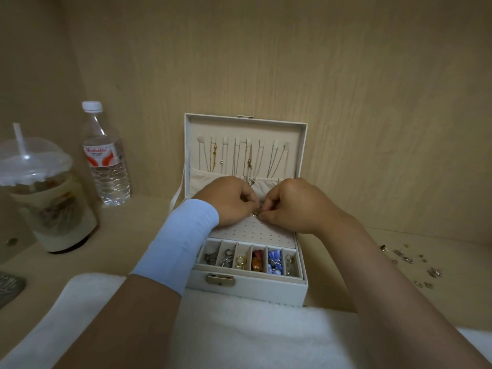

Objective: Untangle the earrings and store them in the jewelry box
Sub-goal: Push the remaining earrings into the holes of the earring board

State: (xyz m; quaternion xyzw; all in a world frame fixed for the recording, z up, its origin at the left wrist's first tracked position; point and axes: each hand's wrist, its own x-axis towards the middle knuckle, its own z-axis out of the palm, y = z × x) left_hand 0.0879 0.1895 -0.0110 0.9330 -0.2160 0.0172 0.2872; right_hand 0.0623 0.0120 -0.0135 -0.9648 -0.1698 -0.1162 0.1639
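Left hand (229,201) and right hand (290,206) pinch tiny earring (256,213) over jewelry box (247,288); we risk dropping it among filled compartments.

Bottle (106,155), cup (45,198) crowd left; loose earrings (410,262) litter right.

Cream jewelry box (247,287), pale wood all round

Dotted beige earring pad (262,233); gold clasp (220,279); light blue wrist sleeve (181,241); red-and-white label on clear water bottle (105,155).
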